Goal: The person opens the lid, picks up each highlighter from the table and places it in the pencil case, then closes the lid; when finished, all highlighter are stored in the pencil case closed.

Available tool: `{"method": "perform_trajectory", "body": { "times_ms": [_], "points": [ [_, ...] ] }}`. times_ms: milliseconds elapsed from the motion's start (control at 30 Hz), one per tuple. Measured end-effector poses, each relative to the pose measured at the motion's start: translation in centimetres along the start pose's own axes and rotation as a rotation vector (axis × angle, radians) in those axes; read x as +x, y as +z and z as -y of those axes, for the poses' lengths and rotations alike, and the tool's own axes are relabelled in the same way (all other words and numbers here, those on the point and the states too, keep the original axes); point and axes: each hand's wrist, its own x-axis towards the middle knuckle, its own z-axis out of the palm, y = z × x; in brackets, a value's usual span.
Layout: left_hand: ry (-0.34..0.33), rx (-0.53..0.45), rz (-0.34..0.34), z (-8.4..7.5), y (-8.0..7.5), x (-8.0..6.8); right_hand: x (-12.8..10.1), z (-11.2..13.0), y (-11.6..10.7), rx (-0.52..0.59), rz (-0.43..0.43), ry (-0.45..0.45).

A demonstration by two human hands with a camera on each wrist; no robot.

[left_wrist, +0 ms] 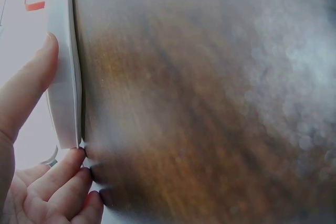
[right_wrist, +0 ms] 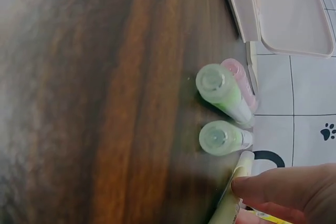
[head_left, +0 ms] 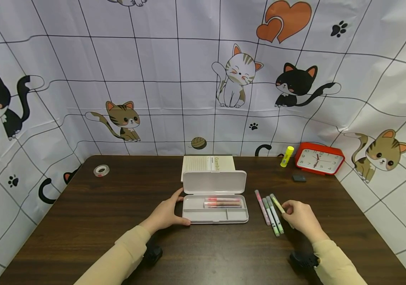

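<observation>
A white pencil case (head_left: 203,216) lies on the table with its lid (head_left: 214,183) raised. Two pens with reddish parts (head_left: 222,204) lie in its rear compartment. My left hand (head_left: 165,211) grips the case's left end, thumb along the front side and fingers by the end, as the left wrist view shows. To the right, my right hand (head_left: 300,217) pinches a pale yellow marker (head_left: 277,203) between thumb and fingers. Beside it lie a pink marker (head_left: 262,208) and two green markers (head_left: 275,213), side by side; their ends face the right wrist view.
Behind the case lies a cream notebook (head_left: 196,163). A roll of tape (head_left: 101,170) sits at the back left. At the back right are a yellow highlighter (head_left: 287,156), a red alarm clock (head_left: 319,158) and a dark eraser-like block (head_left: 299,178). A cat-patterned sheet (head_left: 160,95) hangs behind the table.
</observation>
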Motion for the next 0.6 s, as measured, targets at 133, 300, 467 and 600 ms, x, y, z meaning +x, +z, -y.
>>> {"method": "perform_trajectory", "body": {
  "times_ms": [133, 300, 467, 600],
  "points": [
    [-0.002, 0.004, 0.001, 0.11, 0.04, 0.0, -0.05, -0.19, 0.0, -0.017, -0.015, 0.01],
    [-0.005, 0.01, 0.001, 0.15, 0.01, -0.01, 0.03, -0.19, -0.07, -0.042, -0.041, 0.007],
    [-0.008, 0.012, 0.005, 0.01, -0.06, -0.1, 0.04, -0.33, -0.08, -0.043, -0.059, 0.013],
    [-0.008, 0.009, 0.009, -0.14, -0.07, -0.17, -0.11, -0.58, -0.07, -0.042, -0.075, 0.009]
  ]
}}
